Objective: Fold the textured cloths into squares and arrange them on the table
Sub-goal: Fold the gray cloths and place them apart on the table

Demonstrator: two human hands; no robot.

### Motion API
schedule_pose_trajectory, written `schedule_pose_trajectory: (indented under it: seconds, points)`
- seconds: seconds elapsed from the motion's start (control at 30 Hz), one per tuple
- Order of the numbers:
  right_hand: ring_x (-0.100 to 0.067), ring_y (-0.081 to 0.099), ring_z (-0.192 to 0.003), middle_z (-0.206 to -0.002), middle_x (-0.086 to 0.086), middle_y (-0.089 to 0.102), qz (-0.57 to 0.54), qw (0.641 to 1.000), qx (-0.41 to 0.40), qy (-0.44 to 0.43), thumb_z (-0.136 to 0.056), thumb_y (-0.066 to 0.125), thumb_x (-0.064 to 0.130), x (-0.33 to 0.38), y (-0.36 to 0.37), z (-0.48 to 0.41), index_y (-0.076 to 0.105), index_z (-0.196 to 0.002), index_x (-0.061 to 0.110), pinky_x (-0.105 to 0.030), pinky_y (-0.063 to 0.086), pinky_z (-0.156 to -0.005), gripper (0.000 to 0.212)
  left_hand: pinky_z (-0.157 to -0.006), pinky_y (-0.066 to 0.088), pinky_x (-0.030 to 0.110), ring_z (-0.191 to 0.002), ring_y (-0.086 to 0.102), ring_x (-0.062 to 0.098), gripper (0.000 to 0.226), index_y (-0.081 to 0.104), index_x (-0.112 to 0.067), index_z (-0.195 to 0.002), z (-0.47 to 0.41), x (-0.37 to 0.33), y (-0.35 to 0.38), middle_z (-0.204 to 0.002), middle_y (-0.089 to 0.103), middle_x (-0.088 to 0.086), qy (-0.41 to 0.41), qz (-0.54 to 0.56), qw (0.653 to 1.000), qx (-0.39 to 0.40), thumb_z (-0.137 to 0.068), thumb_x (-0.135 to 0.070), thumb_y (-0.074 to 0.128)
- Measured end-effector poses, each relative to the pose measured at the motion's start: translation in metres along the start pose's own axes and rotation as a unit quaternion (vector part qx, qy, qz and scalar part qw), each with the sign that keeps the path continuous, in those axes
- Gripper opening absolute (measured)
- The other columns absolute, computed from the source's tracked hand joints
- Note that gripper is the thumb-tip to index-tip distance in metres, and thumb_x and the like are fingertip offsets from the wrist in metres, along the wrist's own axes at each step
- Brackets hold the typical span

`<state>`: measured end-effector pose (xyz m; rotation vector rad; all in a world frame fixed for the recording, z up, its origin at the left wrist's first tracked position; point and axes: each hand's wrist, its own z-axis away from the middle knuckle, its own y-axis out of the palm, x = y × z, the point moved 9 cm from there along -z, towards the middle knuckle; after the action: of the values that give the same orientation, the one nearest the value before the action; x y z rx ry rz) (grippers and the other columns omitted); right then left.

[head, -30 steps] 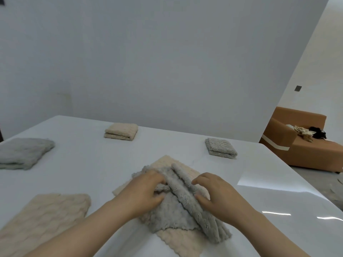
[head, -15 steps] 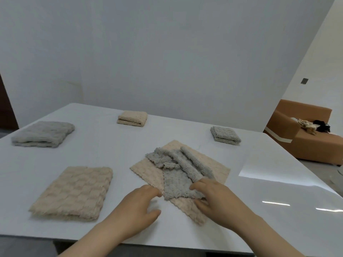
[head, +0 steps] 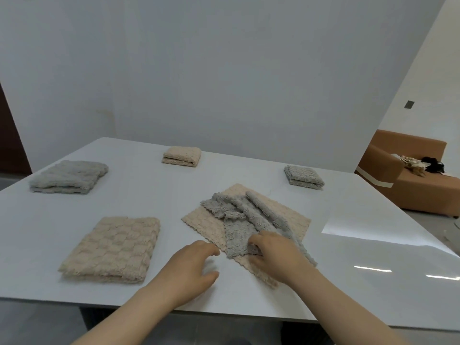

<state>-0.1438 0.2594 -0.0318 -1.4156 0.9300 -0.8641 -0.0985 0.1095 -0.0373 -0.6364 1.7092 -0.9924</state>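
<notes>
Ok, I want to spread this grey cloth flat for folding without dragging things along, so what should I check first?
1. The grey cloth lies flat: not ok, crumpled on the beige cloth.
2. The right hand grips the grey cloth's near edge: ok.
3. The left hand is free: ok, open, holding nothing.
4. The right hand's fingers miss the beige cloth beneath: cannot tell.
5. The folded beige cloth at near left lies apart from the pile: ok.

Right of right hand gripping grey cloth: open table. Left: left hand, then folded beige cloth. Beyond: grey stack, beige square, grey square, wide gaps between.
</notes>
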Motion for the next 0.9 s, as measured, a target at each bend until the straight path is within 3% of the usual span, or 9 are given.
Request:
schedule_pose_trajectory:
  seconds: [0.1,0.23,0.7,0.83,0.9]
  points:
    - [-0.019,0.057,-0.089,-0.097,0.001,0.059,0.002,1.0,-0.01,0.002,-0.091,0.047,0.024,-0.002,0.002,-0.008,0.063,-0.098,0.016,-0.03,0.045,-0.065,0.019,-0.097,0.034,0.017,-0.12,0.046,0.005,0.041,0.047,-0.028,-0.131,-0.002,-0.003,-0.005,-0.132,0.048,-0.011,0.003,-0.002,1.0,-0.006,-0.091,-0.033,0.053]
    - [-0.019,0.056,-0.08,-0.087,-0.001,0.059,-0.009,0.999,-0.031,0.01,-0.092,0.043,0.019,-0.005,-0.003,-0.012,0.061,-0.087,0.012,-0.034,0.047,-0.066,0.021,-0.097,0.034,0.017,-0.118,0.046,0.004,0.04,0.047,-0.03,-0.13,-0.005,-0.006,-0.008,-0.131,0.048,-0.013,0.008,0.0,1.0,-0.008,-0.09,-0.033,0.052]
    - [-0.016,0.055,-0.068,-0.074,0.003,0.061,-0.108,0.989,-0.073,-0.066,-0.097,0.039,0.031,0.019,-0.068,0.026,0.047,-0.083,0.022,-0.037,0.047,-0.065,0.018,-0.094,0.039,0.016,-0.11,0.047,0.001,0.05,0.043,-0.03,-0.13,-0.015,-0.025,-0.039,-0.123,0.046,-0.016,0.043,0.029,0.996,-0.074,-0.085,-0.04,0.062]
    - [-0.015,0.053,-0.07,-0.075,0.004,0.059,-0.113,0.986,-0.086,-0.089,-0.096,0.039,0.034,0.03,-0.08,0.036,0.043,-0.082,0.026,-0.038,0.047,-0.067,0.017,-0.085,0.047,0.025,-0.091,0.049,-0.001,0.034,0.045,-0.031,-0.104,-0.007,-0.039,-0.059,-0.101,0.045,-0.019,0.074,0.039,0.988,-0.133,-0.079,-0.04,0.068]
    - [-0.014,0.053,-0.072,-0.078,0.005,0.059,-0.117,0.984,-0.088,-0.103,-0.096,0.038,0.035,0.037,-0.084,0.04,0.041,-0.083,0.028,-0.038,0.047,-0.068,0.016,-0.08,0.047,0.022,-0.09,0.049,-0.001,0.038,0.042,-0.033,-0.099,-0.001,-0.045,-0.072,-0.098,0.043,-0.019,0.091,0.056,0.98,-0.167,-0.076,-0.037,0.071]
